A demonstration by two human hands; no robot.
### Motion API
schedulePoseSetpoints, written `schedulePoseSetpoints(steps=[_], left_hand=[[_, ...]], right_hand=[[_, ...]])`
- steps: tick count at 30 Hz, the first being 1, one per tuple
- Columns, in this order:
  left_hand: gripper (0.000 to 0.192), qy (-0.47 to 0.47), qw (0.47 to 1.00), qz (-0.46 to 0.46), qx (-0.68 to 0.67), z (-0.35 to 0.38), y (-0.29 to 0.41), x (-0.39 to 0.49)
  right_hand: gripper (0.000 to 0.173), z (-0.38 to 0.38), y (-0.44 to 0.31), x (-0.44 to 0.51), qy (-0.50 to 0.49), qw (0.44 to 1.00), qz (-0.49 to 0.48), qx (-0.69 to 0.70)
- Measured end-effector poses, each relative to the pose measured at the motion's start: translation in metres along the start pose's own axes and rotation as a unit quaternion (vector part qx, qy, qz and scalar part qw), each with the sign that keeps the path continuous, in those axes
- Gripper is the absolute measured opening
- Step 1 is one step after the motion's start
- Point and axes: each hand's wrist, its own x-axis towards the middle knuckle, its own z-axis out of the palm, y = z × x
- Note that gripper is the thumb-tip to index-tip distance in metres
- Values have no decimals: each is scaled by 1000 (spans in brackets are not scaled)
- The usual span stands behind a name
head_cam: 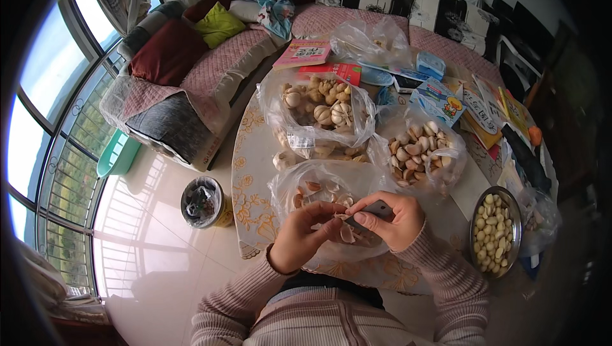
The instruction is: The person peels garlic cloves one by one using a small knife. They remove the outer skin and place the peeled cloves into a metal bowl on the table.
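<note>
My left hand (pixel 308 233) pinches a garlic clove (pixel 342 217) between thumb and fingers, with papery skin on it. In my right hand (pixel 389 219) is a small grey metal blade (pixel 370 215), its edge against the clove. Both hands are above an open plastic bag of garlic skins (pixel 346 235). Behind it stands a bag with whole garlic bulbs (pixel 340 114) and what looks like ginger. Unpeeled cloves (pixel 415 151) fill another bag at the right. A steel bowl (pixel 518 236) farther right holds peeled cloves (pixel 492 233).
The round table has a patterned cloth (pixel 251 202). Books (pixel 306 53), a blue plastic box (pixel 430 64) and a carrot (pixel 534 135) lie toward its back and right. A lined waste bin (pixel 224 207) stands on the floor at the left, near a sofa (pixel 224 68).
</note>
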Motion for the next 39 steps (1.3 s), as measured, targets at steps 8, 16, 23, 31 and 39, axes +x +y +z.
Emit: schedulePoseSetpoints(steps=[8,16,23,31,39], left_hand=[[30,80,972,19,-219,19,-17,0],[31,116,987,44,-102,23,-9,-5],[30,112,988,56,-91,23,-9,-8],[31,89,989,50,-108,21,-8,-8],[38,85,974,-12,-207,24,-4,-7]], right_hand=[[14,0,3,1,55,998,-13,-7],[16,0,-3,-1,59,995,-44,-72],[15,1,-4,-2,72,993,-54,-82],[20,1,5,0,95,994,-36,-27],[20,4,0,-3,102,993,-44,-44]])
